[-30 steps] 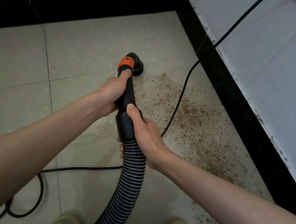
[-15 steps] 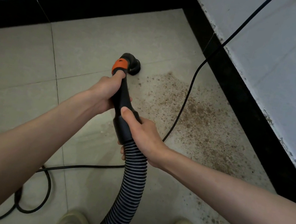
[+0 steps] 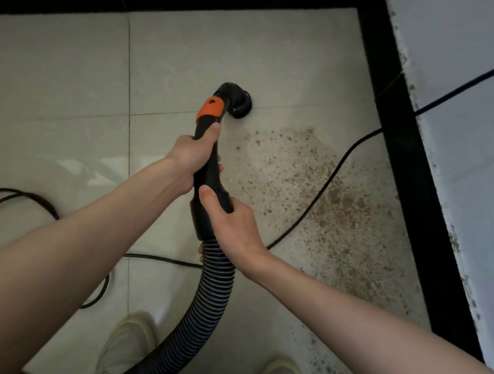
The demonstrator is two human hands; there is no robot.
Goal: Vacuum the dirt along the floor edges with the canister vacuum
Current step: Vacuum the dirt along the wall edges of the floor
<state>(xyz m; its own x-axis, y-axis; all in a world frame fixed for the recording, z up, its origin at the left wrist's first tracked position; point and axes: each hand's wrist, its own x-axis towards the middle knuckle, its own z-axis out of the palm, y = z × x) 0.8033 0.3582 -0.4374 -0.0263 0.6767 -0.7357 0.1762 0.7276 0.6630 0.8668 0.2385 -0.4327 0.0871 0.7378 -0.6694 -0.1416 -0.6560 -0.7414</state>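
Both hands grip the black vacuum wand (image 3: 208,164): left hand (image 3: 190,158) nearer the orange collar (image 3: 210,111), right hand (image 3: 230,223) at the hose (image 3: 204,303) cuff. The nozzle (image 3: 238,103) seemingly touches the floor beside the dirt (image 3: 321,179).

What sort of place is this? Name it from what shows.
Probably an indoor room corner: pale floor tiles, black skirting under white walls, brown dirt along the edge.
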